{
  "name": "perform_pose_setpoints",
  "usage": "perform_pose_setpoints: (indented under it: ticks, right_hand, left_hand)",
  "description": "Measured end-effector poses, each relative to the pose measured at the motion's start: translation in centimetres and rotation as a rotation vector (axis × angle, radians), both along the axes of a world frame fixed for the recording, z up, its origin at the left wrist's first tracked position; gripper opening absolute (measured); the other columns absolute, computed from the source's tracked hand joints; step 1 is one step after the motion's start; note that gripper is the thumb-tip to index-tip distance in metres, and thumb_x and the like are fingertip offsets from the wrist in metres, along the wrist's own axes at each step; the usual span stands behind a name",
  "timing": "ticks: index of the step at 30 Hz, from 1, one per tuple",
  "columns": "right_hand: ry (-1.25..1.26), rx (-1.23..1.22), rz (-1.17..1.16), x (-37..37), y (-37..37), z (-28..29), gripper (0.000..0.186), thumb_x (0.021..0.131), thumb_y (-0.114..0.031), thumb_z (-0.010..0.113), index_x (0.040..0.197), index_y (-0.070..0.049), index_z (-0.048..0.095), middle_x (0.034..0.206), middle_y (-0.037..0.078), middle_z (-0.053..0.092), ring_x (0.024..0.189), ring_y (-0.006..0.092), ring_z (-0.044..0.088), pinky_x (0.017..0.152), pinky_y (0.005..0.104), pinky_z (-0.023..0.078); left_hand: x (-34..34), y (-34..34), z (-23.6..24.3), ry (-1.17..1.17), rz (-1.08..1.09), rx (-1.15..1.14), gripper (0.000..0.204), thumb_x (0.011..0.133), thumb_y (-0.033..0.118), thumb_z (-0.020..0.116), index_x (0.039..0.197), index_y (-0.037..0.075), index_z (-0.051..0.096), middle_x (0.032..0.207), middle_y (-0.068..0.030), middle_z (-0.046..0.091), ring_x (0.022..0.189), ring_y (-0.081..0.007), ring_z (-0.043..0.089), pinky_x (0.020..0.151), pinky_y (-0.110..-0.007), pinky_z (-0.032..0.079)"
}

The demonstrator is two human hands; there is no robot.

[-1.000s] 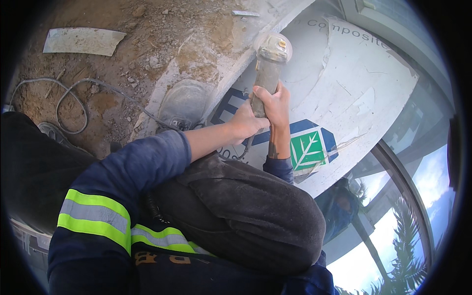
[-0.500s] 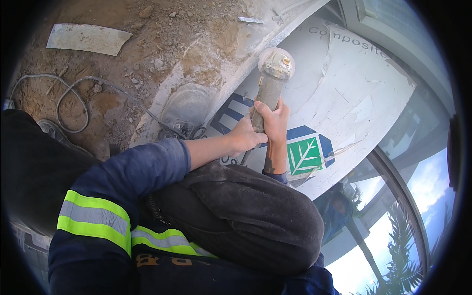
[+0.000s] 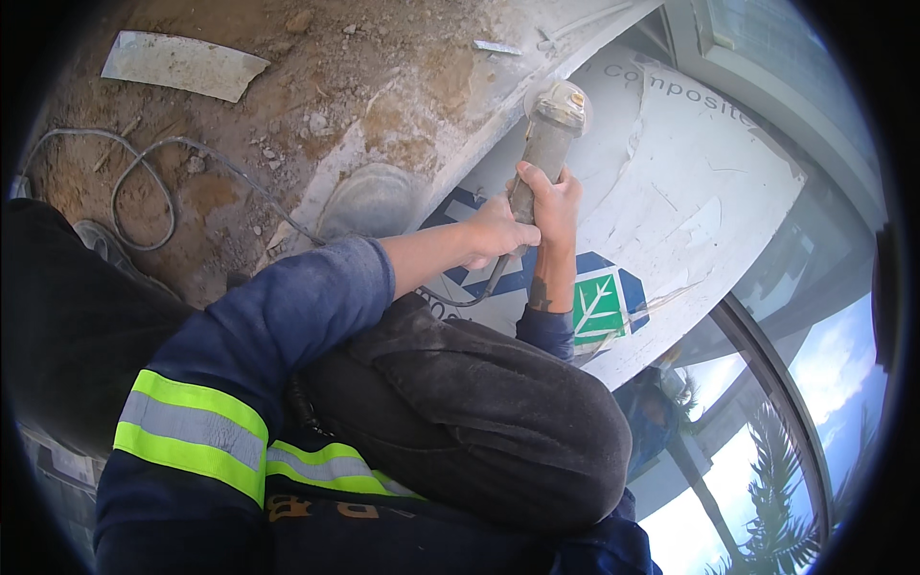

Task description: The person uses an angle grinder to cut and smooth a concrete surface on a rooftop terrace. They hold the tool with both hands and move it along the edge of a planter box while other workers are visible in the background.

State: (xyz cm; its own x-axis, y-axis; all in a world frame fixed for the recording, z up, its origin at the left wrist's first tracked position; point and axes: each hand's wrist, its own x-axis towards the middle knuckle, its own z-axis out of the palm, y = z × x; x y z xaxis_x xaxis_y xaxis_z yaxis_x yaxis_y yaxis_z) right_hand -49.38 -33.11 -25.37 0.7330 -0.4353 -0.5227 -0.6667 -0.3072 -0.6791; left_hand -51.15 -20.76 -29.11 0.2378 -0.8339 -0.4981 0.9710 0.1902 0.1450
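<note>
A dusty angle grinder (image 3: 548,142) is in both my hands, its head and pale round disc pointing away from me at the ledge's edge. My left hand (image 3: 494,233) is wrapped round the rear end of the body, where the cord leaves. Just ahead of it, my right hand (image 3: 556,203) grips the body with the thumb on top. Beneath the tool lies a white printed composite panel (image 3: 704,216) with a green leaf emblem and torn film. Contact between disc and surface cannot be made out.
A grey cable (image 3: 172,206) loops across the dirt at left. A loose pale strip (image 3: 182,65) lies on the soil farther off. My dusty shoe (image 3: 369,203) rests beside the concrete ledge (image 3: 460,153). Window glass (image 3: 805,307) with a dark frame borders the right side.
The grinder and both hands have shifted right and a little farther from me. More of the cord shows below my hands. My grip looks the same.
</note>
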Motion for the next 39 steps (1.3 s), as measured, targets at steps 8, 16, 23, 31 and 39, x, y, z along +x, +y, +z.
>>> perform_pose_setpoints:
  ticks: [8,16,23,31,39]
  right_hand:
    - [0.028,0.017,0.020,-1.4,1.6,0.5,0.029,0.086,-0.015,0.077,0.104,0.006,0.067,0.081,0.010,0.070,0.067,0.0161,0.066,0.062,0.0311,0.054]
    - [0.062,0.042,-0.028,-2.2,2.2,1.1,0.031,0.084,-0.013,0.078,0.107,0.006,0.067,0.084,0.010,0.071,0.070,0.0155,0.066,0.064,0.0314,0.054]
    - [0.051,0.045,-0.014,-2.8,2.4,1.3,0.032,0.086,-0.016,0.077,0.105,0.006,0.066,0.081,0.011,0.070,0.067,0.0161,0.067,0.062,0.0309,0.055]
    - [0.057,0.013,-0.004,-2.9,2.9,2.0,0.034,0.084,-0.016,0.077,0.105,0.007,0.065,0.083,0.011,0.070,0.069,0.0169,0.067,0.064,0.0319,0.055]
    - [0.095,0.003,0.028,-4.2,2.3,2.5,0.035,0.083,-0.016,0.077,0.106,0.007,0.065,0.085,0.010,0.070,0.071,0.0161,0.066,0.066,0.0318,0.054]
  left_hand:
    - [-1.9,1.2,-0.3,0.014,-0.005,-0.031,0.045,0.087,-0.004,0.070,0.127,0.004,0.049,0.100,-0.0048,0.060,0.080,-0.0113,0.059,0.065,-0.030,0.048]
    - [-2.3,2.0,0.9,0.004,0.015,-0.011,0.047,0.088,-0.006,0.068,0.129,0.001,0.048,0.104,-0.0045,0.061,0.085,-0.0106,0.061,0.068,-0.030,0.049]
    - [-2.7,2.3,1.2,0.037,-0.018,-0.040,0.051,0.088,-0.006,0.069,0.133,0.003,0.048,0.103,-0.0029,0.061,0.086,-0.0094,0.061,0.068,-0.028,0.048]
    - [-4.2,1.8,0.9,0.004,0.028,0.026,0.058,0.088,-0.007,0.070,0.140,0.004,0.046,0.114,-0.0050,0.063,0.100,-0.0128,0.064,0.079,-0.031,0.052]
    - [-5.1,1.9,1.9,0.013,-0.006,0.022,0.063,0.087,-0.006,0.071,0.143,0.004,0.043,0.120,-0.0061,0.063,0.108,-0.0144,0.064,0.085,-0.031,0.054]
